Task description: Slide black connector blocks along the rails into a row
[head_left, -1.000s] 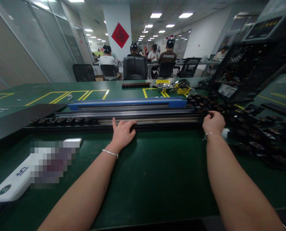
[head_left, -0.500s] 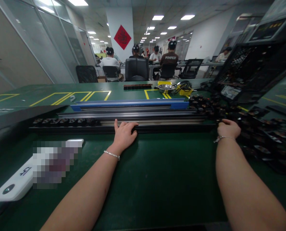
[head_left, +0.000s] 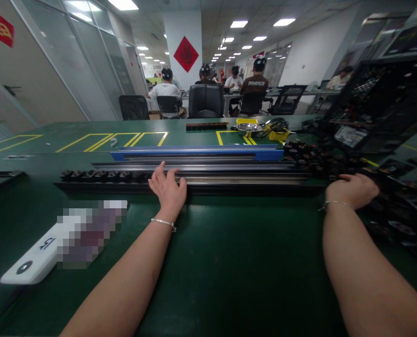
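Observation:
A long black rail (head_left: 250, 188) lies across the green table in front of me, with a row of small black parts (head_left: 99, 175) seated along its left end. My left hand (head_left: 168, 189) rests over the rail beside the last of these parts, fingers spread apart. At the rail's right end, my right hand (head_left: 352, 191) is at the edge of a heap of similar small black parts (head_left: 314, 157). Its fingers are bent and mostly hidden, so whether it holds a part cannot be seen.
Behind the rail lie more metal strips and a blue-ended frame (head_left: 270, 154). A white device (head_left: 31, 267), partly pixelated, lies at left. Farther back are a metal bowl (head_left: 249, 128) and a dark strip (head_left: 206, 126). A black open case (head_left: 377, 103) stands at right. Several people sit beyond.
My left hand has slid left along the rail to the row of black parts, its fingers spreading. My right hand has shifted right toward the heap. The view has turned slightly left.

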Demonstrator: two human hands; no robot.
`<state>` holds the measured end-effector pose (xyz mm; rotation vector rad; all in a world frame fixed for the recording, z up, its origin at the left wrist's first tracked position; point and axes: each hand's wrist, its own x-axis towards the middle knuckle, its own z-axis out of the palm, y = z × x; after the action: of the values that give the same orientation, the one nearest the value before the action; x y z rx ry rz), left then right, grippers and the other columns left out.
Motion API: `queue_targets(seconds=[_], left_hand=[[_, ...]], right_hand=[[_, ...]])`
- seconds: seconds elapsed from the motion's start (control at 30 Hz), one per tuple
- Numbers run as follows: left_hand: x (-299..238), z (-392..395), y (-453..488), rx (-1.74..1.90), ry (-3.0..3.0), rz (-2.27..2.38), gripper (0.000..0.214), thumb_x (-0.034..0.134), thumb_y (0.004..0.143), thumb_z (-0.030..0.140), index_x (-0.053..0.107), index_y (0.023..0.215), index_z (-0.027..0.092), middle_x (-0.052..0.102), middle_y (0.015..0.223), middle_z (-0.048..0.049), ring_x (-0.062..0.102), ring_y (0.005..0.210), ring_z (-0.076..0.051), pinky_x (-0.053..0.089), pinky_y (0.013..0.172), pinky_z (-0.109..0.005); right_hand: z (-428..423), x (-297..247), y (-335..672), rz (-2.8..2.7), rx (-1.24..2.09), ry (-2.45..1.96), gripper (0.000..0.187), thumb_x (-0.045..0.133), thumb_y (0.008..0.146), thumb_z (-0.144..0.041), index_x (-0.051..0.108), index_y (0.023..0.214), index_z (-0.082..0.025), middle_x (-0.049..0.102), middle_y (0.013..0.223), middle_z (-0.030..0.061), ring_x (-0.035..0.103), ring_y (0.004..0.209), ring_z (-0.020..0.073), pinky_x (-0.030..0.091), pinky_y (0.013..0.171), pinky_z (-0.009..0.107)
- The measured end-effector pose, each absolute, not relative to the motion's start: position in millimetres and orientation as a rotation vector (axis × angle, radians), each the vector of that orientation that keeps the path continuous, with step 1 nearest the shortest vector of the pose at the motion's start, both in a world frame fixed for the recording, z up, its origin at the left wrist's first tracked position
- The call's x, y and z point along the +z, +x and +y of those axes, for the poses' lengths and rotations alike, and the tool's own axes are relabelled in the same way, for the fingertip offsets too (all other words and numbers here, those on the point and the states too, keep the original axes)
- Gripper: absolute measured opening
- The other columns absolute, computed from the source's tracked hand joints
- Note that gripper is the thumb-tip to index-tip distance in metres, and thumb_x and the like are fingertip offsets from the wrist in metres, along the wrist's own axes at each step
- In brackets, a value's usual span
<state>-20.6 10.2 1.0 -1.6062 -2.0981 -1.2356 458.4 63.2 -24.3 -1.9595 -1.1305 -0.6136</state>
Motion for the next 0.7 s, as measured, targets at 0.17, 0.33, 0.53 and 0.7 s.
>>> queue_targets(seconds=[0.17,0.33,0.53,0.7], left_hand=[[2.9,14.8,-38.8,-1.377,-1.237,-2.34,0.038,0.058,0.073,0.025,0.056,0.11,0.02,0.025,0.152,-0.0141,0.021,0.14,-0.034,0.019,0.112,-0.056],[5.9,15.9,-55.0,-1.424,-1.048,-2.507,0.037,0.055,0.075,0.026,0.056,0.112,0.021,0.025,0.152,-0.0136,0.023,0.139,-0.035,0.022,0.11,-0.056],[5.1,17.0,-63.5,-1.378,-1.008,-2.512,0.034,0.057,0.074,0.028,0.06,0.108,0.022,0.035,0.147,-0.0126,0.028,0.138,-0.035,0.026,0.109,-0.056],[1.5,19.9,-63.4,-1.401,-1.011,-2.512,0.033,0.057,0.074,0.029,0.064,0.106,0.022,0.036,0.145,-0.0116,0.027,0.138,-0.035,0.025,0.11,-0.055]], right_hand=[[61.9,-4.4,415.9,-1.095,-0.6,-1.869,0.033,0.045,0.071,-0.013,0.068,0.094,-0.013,0.061,0.112,0.0158,0.05,0.109,0.0278,0.032,0.096,0.04],[51.7,7.5,370.2,-1.589,-0.441,-1.879,0.036,0.04,0.082,-0.021,0.07,0.101,-0.016,0.064,0.119,0.0103,0.054,0.109,0.0216,0.037,0.094,0.031],[46.9,10.9,355.1,-1.659,-0.285,-2.123,0.038,0.04,0.084,-0.025,0.073,0.103,-0.024,0.067,0.115,0.0039,0.057,0.106,0.0258,0.043,0.087,0.039],[43.8,1.6,351.0,-1.436,-0.267,-2.113,0.04,0.042,0.082,-0.025,0.071,0.109,-0.026,0.062,0.124,0.0021,0.051,0.114,0.0261,0.042,0.094,0.042]])
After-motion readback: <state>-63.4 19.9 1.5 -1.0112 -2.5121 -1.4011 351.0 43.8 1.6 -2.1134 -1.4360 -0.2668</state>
